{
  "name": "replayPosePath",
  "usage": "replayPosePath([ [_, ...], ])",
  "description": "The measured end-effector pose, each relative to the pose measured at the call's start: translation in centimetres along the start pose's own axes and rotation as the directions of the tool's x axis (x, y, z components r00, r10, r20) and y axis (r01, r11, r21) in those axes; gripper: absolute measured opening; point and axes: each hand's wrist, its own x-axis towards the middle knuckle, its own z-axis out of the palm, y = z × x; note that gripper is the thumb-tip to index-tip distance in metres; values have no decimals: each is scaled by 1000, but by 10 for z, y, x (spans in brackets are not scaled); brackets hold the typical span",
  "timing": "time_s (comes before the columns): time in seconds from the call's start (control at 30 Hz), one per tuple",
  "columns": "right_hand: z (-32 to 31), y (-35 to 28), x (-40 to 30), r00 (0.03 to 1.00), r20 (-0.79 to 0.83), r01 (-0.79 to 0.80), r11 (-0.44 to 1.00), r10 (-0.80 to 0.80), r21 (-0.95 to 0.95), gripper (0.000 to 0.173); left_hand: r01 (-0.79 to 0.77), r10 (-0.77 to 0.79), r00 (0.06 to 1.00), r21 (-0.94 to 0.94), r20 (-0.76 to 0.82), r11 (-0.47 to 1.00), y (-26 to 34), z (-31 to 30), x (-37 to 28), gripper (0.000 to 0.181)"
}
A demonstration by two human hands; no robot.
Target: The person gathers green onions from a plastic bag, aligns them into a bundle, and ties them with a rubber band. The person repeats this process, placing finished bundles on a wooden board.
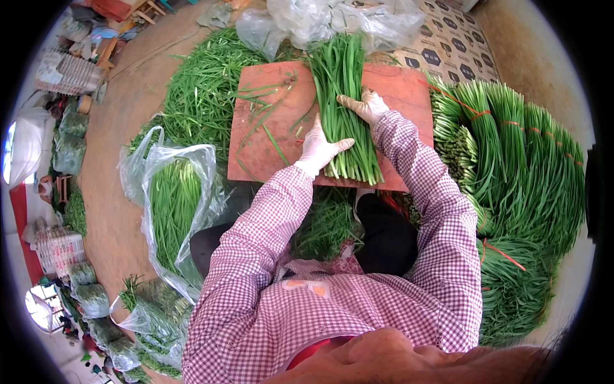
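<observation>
A thick bunch of garlic chives lies lengthwise over a reddish wooden board in front of me. Its pale cut ends point towards my body, and the leafy tips hang past the far edge. My left hand, in a whitish glove, grips the bunch's left side near the cut ends, thumb across the stems. Higher up, my right hand, also gloved, clasps the right side with its thumb over the leaves. Loose leaf scraps are scattered on the board's left part.
Tied chive bundles are heaped at the right. Left of the board lie a pile of loose leaves and an open plastic bag of chives. Crumpled clear plastic lies beyond the board. Stacked crates stand far left.
</observation>
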Motion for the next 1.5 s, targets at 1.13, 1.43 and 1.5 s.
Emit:
replayPosePath([
  [1.13,-31,10,-125,787,561,-165,964,257,-210,43,241,-131,955,440,-264,865,36,36,-19,136],
  [1.43,-8,36,-100,689,694,-164,978,207,-129,42,118,-20,976,447,-217,887,28,32,-30,138],
  [1.5,-15,28,-104,711,676,-58,974,194,-218,44,132,-6,966,472,-258,872,33,41,-30,140],
])
